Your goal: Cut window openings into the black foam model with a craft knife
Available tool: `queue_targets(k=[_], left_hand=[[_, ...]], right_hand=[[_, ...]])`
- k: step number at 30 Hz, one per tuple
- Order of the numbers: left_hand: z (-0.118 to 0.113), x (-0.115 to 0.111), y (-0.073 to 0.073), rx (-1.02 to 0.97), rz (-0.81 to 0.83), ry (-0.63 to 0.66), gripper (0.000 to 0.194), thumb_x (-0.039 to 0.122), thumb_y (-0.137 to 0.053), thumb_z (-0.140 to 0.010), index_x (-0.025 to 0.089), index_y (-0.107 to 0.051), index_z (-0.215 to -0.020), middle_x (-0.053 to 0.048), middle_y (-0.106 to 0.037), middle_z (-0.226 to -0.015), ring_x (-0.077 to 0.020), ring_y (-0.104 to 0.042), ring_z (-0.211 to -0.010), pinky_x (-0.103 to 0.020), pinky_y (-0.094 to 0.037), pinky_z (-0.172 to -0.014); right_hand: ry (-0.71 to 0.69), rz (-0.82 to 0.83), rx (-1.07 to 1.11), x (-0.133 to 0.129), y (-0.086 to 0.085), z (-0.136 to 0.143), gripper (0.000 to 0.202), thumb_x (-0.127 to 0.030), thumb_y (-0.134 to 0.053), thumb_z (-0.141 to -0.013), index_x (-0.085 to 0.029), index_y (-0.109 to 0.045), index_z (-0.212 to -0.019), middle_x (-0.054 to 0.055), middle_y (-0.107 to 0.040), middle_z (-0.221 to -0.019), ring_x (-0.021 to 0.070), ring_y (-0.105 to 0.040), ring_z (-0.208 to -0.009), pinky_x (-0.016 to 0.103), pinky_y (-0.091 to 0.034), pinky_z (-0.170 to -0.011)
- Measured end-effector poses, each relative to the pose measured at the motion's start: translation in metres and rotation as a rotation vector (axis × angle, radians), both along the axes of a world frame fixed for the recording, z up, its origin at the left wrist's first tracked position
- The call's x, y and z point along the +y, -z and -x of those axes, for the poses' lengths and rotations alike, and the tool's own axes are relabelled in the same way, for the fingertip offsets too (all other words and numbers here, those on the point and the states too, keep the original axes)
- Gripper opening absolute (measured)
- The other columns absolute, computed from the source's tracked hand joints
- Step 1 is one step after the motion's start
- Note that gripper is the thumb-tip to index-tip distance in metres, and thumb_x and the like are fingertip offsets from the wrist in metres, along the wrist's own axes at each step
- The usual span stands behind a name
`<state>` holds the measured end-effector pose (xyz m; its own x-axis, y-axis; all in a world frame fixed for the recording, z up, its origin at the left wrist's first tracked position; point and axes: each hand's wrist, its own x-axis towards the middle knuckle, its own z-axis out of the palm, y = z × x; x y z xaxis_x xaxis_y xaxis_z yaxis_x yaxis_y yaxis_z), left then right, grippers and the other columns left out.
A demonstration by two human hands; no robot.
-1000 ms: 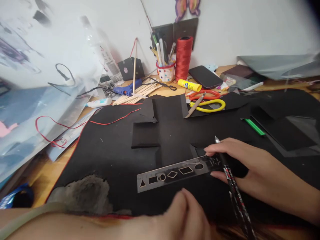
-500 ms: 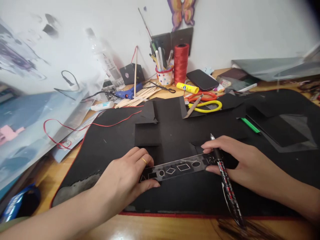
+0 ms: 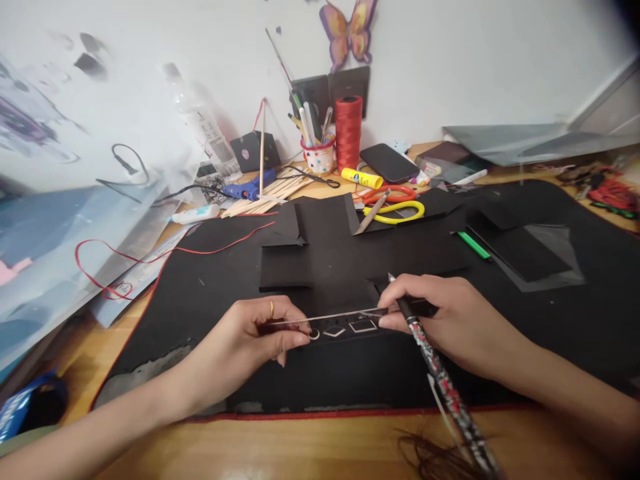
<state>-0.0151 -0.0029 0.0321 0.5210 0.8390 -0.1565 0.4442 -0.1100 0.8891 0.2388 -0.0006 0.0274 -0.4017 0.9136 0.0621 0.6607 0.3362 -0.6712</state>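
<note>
A clear stencil ruler [image 3: 345, 328] with cut-out shapes spans between my two hands, tilted so that its long edge faces me. My left hand [image 3: 260, 333] pinches its left end between thumb and fingers. At the other end, my right hand [image 3: 440, 307] grips the ruler with thumb and fingertips. A patterned black, white and red pen [image 3: 440, 380] also rests in my right hand, its tip pointing up and away. Just beyond the ruler lies a cross-shaped black card [image 3: 340, 247] with folded flaps, flat on the black mat [image 3: 210, 353].
Yellow-handled scissors [image 3: 400, 213], a glue stick [image 3: 361, 178], a phone [image 3: 389, 164] and a red thread spool [image 3: 349, 133] lie or stand behind the card. A blue glue gun [image 3: 250, 187] sits by wooden sticks. A green strip [image 3: 474, 245] lies at right.
The ruler has tipped from lying nearly flat to edge-on, with both hands still on it. My right hand has shifted left with the pen. The whole view has turned slightly.
</note>
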Motion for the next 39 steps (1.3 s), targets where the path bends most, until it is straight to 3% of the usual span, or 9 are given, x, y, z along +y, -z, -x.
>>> queue_targets(k=[3,8,11,15,20,27,30,35,39], left_hand=[[0.001,0.004,0.004,-0.070,0.087,-0.038,0.012,0.024,-0.055,-0.081,0.013,-0.061,-0.080,0.000,-0.054,-0.070,-0.0048,-0.048,-0.050,-0.015,-0.043,-0.045],[0.004,0.009,0.006,-0.060,0.229,-0.103,0.019,0.032,-0.059,-0.078,0.014,-0.063,-0.082,0.000,-0.053,-0.075,-0.0031,-0.047,-0.049,-0.014,-0.040,-0.045],[0.009,0.010,0.004,-0.039,0.259,-0.136,0.021,0.035,-0.060,-0.077,0.014,-0.063,-0.081,0.001,-0.052,-0.074,-0.0029,-0.046,-0.050,-0.013,-0.039,-0.046],[0.018,0.010,0.002,-0.010,0.263,-0.189,0.022,0.037,-0.061,-0.077,0.016,-0.063,-0.083,0.003,-0.051,-0.068,-0.0034,-0.045,-0.051,-0.013,-0.038,-0.047],[0.030,0.011,0.002,0.020,0.275,-0.210,0.024,0.038,-0.062,-0.076,0.016,-0.063,-0.085,0.004,-0.050,-0.061,-0.0035,-0.044,-0.051,-0.012,-0.036,-0.048],[0.048,0.007,0.004,0.087,0.319,-0.252,0.031,0.040,-0.056,-0.080,0.016,-0.057,-0.100,0.001,-0.056,-0.072,-0.0054,-0.048,-0.055,-0.015,-0.039,-0.050],[0.057,0.001,0.006,0.213,0.134,-0.222,0.026,0.039,-0.050,-0.084,0.017,-0.053,-0.096,0.001,-0.055,-0.074,-0.0073,-0.050,-0.056,-0.018,-0.042,-0.052],[0.064,-0.007,0.008,0.675,-0.579,-0.036,0.022,0.032,-0.040,-0.089,0.024,-0.054,-0.104,-0.003,-0.057,-0.096,-0.0155,-0.056,-0.079,-0.029,-0.047,-0.069],[0.056,-0.006,0.003,0.838,-0.913,0.064,0.024,0.029,-0.043,-0.087,0.022,-0.056,-0.105,-0.004,-0.058,-0.102,-0.0204,-0.055,-0.087,-0.033,-0.050,-0.068]], right_hand=[[-0.008,0.114,0.162,0.002,0.000,0.000,0.017,-0.032,-0.050,-0.081,-0.020,-0.056,-0.070,-0.003,-0.063,-0.062,0.0099,-0.057,-0.057,0.021,-0.041,-0.053],[0.202,0.300,0.452,0.005,0.002,-0.002,0.019,-0.036,-0.044,-0.084,-0.019,-0.052,-0.079,0.001,-0.069,-0.066,0.0111,-0.063,-0.057,0.019,-0.048,-0.051],[0.274,0.205,0.554,0.008,0.004,-0.009,0.020,-0.038,-0.046,-0.083,-0.020,-0.054,-0.083,0.002,-0.070,-0.076,0.0134,-0.066,-0.067,0.021,-0.052,-0.055],[0.335,0.052,0.551,0.010,0.001,-0.017,0.018,-0.036,-0.049,-0.082,-0.019,-0.056,-0.082,0.002,-0.069,-0.073,0.0111,-0.063,-0.057,0.020,-0.050,-0.050],[0.230,0.066,0.432,0.008,0.002,-0.018,0.015,-0.030,-0.059,-0.076,-0.021,-0.053,-0.086,0.002,-0.067,-0.075,0.0125,-0.063,-0.063,0.022,-0.051,-0.054],[0.120,0.052,0.371,0.005,0.028,-0.011,0.020,-0.028,-0.063,-0.073,-0.023,-0.053,-0.091,0.001,-0.065,-0.093,0.0129,-0.063,-0.079,0.025,-0.051,-0.072],[0.080,0.013,0.242,0.001,0.031,-0.004,0.020,-0.027,-0.059,-0.076,-0.025,-0.054,-0.095,-0.002,-0.065,-0.086,0.0110,-0.062,-0.075,0.023,-0.050,-0.067],[0.015,-0.122,0.090,-0.005,0.032,0.005,0.013,-0.019,-0.055,-0.078,-0.026,-0.055,-0.089,-0.002,-0.064,-0.094,0.0106,-0.060,-0.082,0.025,-0.048,-0.076],[-0.005,-0.209,0.028,-0.005,0.034,0.005,0.015,-0.016,-0.054,-0.078,-0.025,-0.054,-0.090,-0.001,-0.063,-0.098,0.0116,-0.059,-0.089,0.027,-0.046,-0.081]])
